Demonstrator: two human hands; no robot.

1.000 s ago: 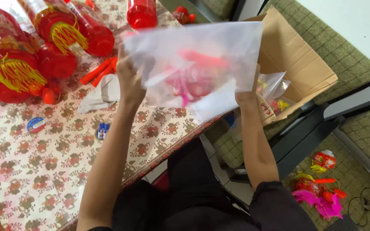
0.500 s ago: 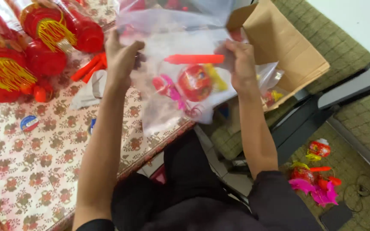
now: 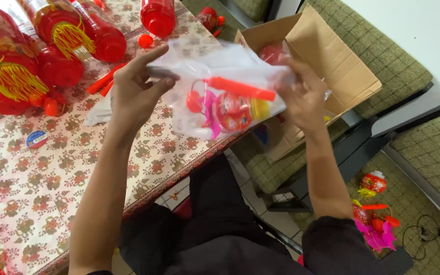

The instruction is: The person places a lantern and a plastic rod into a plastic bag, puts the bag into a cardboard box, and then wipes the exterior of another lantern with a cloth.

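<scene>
- A clear crinkled plastic bag [image 3: 215, 97] is held above the table edge, at twelve o'clock from the lap, between both hands.
- Its left corner is pinched by the left hand [image 3: 136, 89], fingers narrowly curled.
- Its right end is gripped by the right hand [image 3: 304, 97]; the fingertips are hidden by film.
- Inside, an orange plastic stick [image 3: 240, 89], a round red lantern piece [image 3: 232, 112] and pink parts are seen, blurred.

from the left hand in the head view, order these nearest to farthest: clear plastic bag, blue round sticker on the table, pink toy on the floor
1. Clear plastic bag: held in the left hand, at its right.
2. Blue round sticker: on the tablecloth, left of and below the hand.
3. Pink toy: on the floor, far lower right.
</scene>
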